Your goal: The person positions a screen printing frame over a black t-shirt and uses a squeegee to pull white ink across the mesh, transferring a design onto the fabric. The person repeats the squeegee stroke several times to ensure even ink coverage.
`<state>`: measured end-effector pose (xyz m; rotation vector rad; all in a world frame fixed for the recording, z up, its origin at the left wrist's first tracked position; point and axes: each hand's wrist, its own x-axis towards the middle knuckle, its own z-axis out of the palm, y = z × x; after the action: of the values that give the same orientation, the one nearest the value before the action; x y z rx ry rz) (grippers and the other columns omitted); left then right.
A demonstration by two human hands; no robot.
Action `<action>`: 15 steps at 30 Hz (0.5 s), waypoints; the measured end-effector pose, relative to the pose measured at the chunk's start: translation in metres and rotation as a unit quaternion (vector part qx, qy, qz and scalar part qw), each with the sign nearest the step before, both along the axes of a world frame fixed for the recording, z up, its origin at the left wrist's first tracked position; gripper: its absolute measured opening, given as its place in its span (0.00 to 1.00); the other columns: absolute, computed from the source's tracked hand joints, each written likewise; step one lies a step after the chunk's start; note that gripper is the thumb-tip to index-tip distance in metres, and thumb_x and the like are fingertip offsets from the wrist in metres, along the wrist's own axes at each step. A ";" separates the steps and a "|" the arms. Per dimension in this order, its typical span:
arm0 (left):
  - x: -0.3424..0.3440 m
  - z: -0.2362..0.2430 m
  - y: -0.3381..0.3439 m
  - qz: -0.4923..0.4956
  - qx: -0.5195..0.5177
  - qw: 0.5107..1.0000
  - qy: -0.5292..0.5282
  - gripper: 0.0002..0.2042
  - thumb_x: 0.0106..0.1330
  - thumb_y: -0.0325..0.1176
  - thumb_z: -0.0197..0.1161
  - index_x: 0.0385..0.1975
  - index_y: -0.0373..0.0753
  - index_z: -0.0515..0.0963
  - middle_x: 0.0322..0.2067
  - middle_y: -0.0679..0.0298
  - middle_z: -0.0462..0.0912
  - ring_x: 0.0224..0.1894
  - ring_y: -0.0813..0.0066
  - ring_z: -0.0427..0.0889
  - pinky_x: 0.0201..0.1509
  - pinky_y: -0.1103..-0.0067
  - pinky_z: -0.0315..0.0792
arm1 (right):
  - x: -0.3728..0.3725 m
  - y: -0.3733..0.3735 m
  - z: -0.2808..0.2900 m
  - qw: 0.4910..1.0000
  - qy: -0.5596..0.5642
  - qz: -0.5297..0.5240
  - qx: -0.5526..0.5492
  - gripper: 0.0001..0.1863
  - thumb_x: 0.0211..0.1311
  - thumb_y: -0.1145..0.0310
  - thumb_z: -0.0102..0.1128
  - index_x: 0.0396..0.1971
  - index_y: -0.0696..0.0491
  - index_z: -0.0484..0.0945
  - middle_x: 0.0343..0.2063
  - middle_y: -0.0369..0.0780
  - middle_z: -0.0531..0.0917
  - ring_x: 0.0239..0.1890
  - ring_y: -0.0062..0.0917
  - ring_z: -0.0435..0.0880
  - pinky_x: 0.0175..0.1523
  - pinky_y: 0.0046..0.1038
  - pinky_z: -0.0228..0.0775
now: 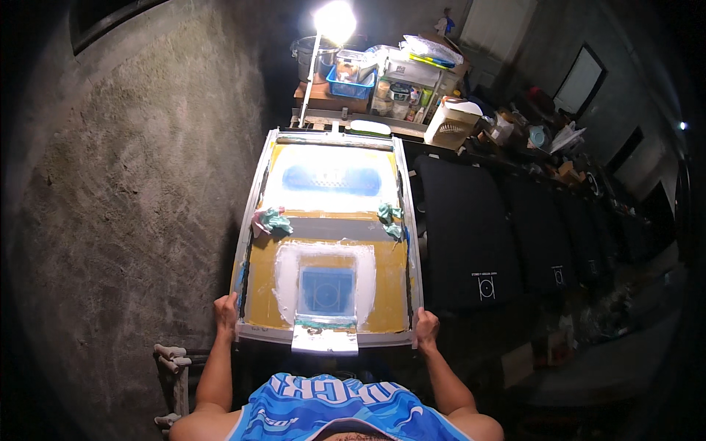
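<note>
A screen printing frame (411, 220) with pale rails lies lengthwise before me. My left hand (226, 314) is closed around its near left corner, and my right hand (426, 328) grips the near right corner. On the yellowish mesh, a blue rectangular stencil area (328, 292) is ringed by white ink. A white-smeared squeegee (324, 340) rests across the near rail, between my hands. Farther up is a second blue area (331, 180), partly washed out by glare. A crumpled green and pink cloth (273, 220) sits by the left rail, a green one (390, 220) by the right.
Black garments with small white prints (471, 235) lie in a row to the right. A rough wall (147, 162) runs along the left. Beyond the frame stand a bright lamp (334, 23), a blue basket (351, 87) and shelves of containers. Pale pipe ends (173, 356) jut out at lower left.
</note>
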<state>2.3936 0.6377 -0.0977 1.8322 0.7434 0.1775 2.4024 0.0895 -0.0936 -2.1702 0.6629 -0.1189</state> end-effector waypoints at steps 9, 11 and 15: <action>0.011 -0.027 0.030 -0.012 -0.016 1.000 0.006 0.23 0.64 0.45 0.59 0.16 0.29 0.70 0.14 0.65 0.68 0.21 0.76 0.67 0.26 0.69 0.60 | -0.009 0.028 -0.011 1.000 0.001 -0.012 -0.022 0.27 0.69 0.53 0.53 0.20 0.63 0.75 0.21 0.56 0.77 0.24 0.46 0.75 0.34 0.45 0.63; 0.012 -0.025 0.027 -0.006 -0.006 1.000 0.009 0.23 0.64 0.45 0.59 0.17 0.29 0.71 0.14 0.63 0.69 0.21 0.75 0.68 0.26 0.69 0.60 | -0.009 0.028 -0.010 0.999 0.001 -0.013 -0.030 0.27 0.69 0.52 0.52 0.20 0.64 0.75 0.21 0.56 0.77 0.24 0.46 0.75 0.34 0.45 0.63; 0.012 -0.024 0.026 -0.018 0.005 1.000 0.009 0.22 0.63 0.44 0.60 0.17 0.28 0.71 0.14 0.62 0.69 0.21 0.74 0.68 0.27 0.68 0.61 | -0.010 0.026 -0.011 0.999 0.020 -0.017 -0.028 0.28 0.69 0.52 0.52 0.20 0.63 0.75 0.22 0.56 0.78 0.24 0.46 0.77 0.34 0.45 0.63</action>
<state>2.4057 0.6632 -0.1219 1.8572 0.7220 0.1416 2.3928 0.1150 -0.1042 -2.2207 0.7261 -0.1133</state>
